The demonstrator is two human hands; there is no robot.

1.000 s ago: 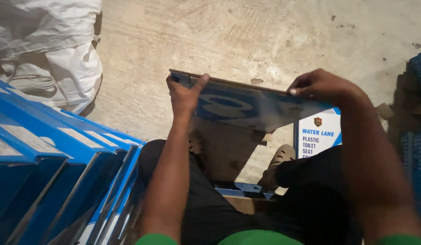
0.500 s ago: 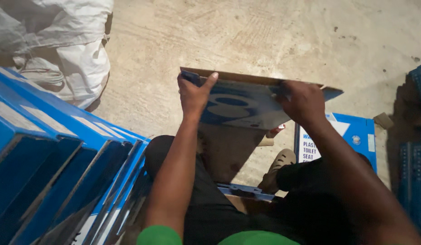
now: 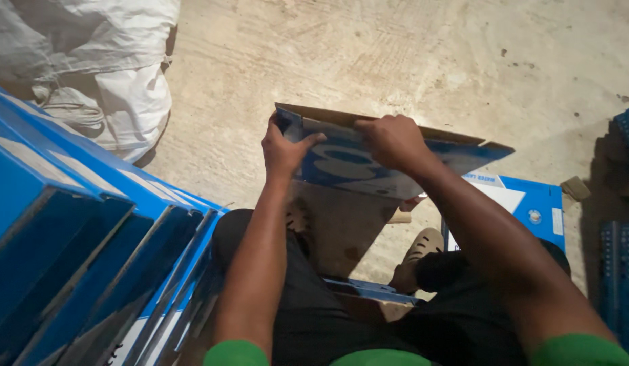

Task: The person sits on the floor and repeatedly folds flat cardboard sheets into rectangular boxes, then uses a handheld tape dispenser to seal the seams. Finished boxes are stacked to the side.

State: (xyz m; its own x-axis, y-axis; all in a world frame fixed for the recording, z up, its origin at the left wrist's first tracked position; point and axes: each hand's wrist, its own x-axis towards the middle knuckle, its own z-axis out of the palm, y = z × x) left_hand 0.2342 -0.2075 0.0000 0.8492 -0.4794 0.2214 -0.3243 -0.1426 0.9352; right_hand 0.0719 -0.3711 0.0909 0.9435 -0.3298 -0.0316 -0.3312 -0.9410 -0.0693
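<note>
since the earlier frames the right hand (image 3: 394, 141) has slid from the far right corner of the carton (image 3: 368, 159) toward its middle, and the left hand (image 3: 282, 150) has stayed at the left end.

floor (image 3: 368, 61): pale, rough concrete with small dark specks. it fills the upper half of the view.

stack (image 3: 84, 237): flattened blue boxes leaning in a row at lower left. the left and bottom frame edges cut it off, so its full extent is not visible.

sack (image 3: 91, 61): white woven bag at top left, cut off by the frame, with a cord lying against it.

legs (image 3: 341, 318): dark trousers, partly hidden by both forearms. a sandal (image 3: 419, 254) shows between the arms; the other foot is hard to make out in shadow under the carton.

carton: flat, blue printed face with a pale oval design, brown raw cardboard along the upper edge. it is held in the air above the floor, in front of the knees, tilted with its right corner pointing out to the right. the right hand hides part of its top edge.

panel (image 3: 524, 203): blue and white printed board on the floor below the carton's right end, partly covered by the right arm.

left hand: closed on the carton's left end, thumb across the blue face, fingers hidden behind.

right hand: clamped over the carton's top edge, fingers curled out of sight.
</note>
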